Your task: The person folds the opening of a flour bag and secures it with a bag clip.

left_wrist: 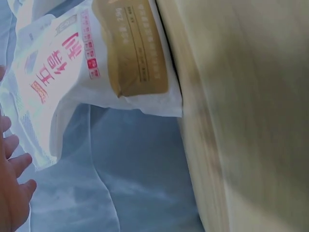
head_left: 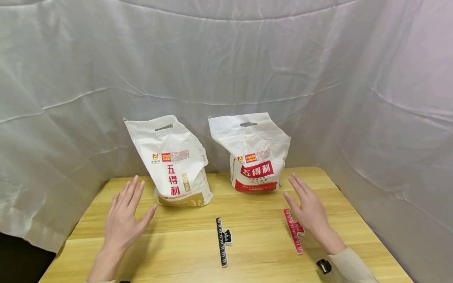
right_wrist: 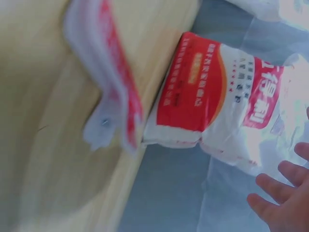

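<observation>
In the head view my left hand (head_left: 124,220) hovers over the left side of the table with straight, spread fingers and holds nothing. Just beyond it stands a white flour bag (head_left: 177,161) with a gold-brown lower band, also seen in the left wrist view. My right hand (head_left: 309,208), fingers extended, is held above the right side, close over a red bag clip (head_left: 293,232). A second flour bag (head_left: 256,157), white with red print, stands behind it, its handle slot at the top. Between the hands lies a black bag clip (head_left: 223,241) with white markings.
The wooden table (head_left: 262,220) has rounded far corners. Grey cloth (head_left: 226,59) hangs behind it and along both sides, close behind the two bags. A dark area (head_left: 24,259) shows below the cloth at the lower left.
</observation>
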Available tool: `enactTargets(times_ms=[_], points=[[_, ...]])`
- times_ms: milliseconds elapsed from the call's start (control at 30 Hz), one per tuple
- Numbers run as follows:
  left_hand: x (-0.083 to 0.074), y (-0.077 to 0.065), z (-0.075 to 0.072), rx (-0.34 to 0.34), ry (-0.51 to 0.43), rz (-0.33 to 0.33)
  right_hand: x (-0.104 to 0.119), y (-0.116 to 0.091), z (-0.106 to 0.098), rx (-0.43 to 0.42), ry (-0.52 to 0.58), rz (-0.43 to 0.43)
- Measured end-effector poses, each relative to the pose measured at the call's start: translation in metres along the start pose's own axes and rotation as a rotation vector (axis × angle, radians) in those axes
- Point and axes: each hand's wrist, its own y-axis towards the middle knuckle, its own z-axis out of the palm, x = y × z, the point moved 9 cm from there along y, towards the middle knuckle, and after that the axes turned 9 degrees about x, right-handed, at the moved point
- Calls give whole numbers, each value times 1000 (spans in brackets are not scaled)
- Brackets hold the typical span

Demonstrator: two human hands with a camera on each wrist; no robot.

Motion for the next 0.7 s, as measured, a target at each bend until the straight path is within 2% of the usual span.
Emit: enactTargets(times_ms=[233, 433, 700], points=[[-11, 14, -4, -110, -27, 43, 15, 14, 0, -61, 86, -32], [-16, 23, -2, -153, -48, 46, 30, 25, 0, -119, 124, -84], [-25, 36, 2, -215, -96, 84, 55, 42, 2, -197, 178, -190]])
